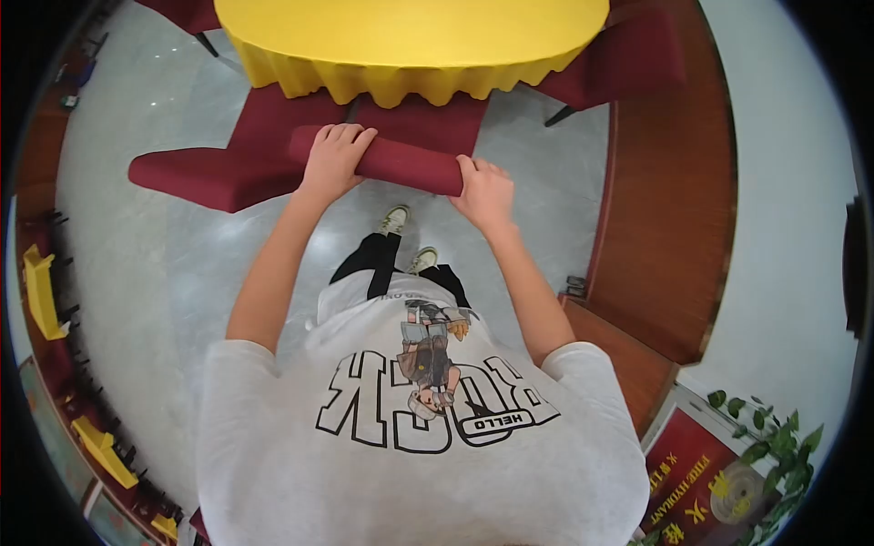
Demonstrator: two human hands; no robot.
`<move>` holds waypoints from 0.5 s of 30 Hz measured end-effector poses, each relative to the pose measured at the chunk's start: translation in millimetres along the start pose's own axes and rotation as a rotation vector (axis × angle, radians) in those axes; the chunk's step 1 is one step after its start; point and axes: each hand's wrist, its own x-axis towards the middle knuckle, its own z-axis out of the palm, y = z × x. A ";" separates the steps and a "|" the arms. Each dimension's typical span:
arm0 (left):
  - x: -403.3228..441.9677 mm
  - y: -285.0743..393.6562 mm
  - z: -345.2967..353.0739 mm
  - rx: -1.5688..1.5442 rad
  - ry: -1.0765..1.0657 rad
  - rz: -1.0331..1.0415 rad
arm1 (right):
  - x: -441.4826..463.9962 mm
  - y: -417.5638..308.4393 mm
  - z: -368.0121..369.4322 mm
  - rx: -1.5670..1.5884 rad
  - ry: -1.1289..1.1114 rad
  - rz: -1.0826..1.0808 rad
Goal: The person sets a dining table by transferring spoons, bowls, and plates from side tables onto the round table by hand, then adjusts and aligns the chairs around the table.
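A red upholstered chair stands in front of me with its backrest towards my body. My left hand is wrapped over the top edge of the backrest, near its left end. Round the right end of the same edge, my right hand is closed with the thumb on top. Just beyond is the chair's red seat, its far part under the hanging yellow tablecloth. A second red chair sits close beside it on the left.
More red chairs stand at the right and upper left of the table. Wood panelling runs along the right wall. A fire hydrant cabinet and a leafy plant are at lower right. Grey floor extends left.
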 end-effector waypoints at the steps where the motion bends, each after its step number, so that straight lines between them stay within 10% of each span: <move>1: 0.5 0.0 -2.1 0.018 -0.017 -0.002 | 1.1 0.0 -1.1 0.025 0.001 0.002; 15: 8.1 -56.3 -12.7 0.040 -0.301 0.083 | 1.2 -0.3 -2.1 -0.018 -0.165 0.036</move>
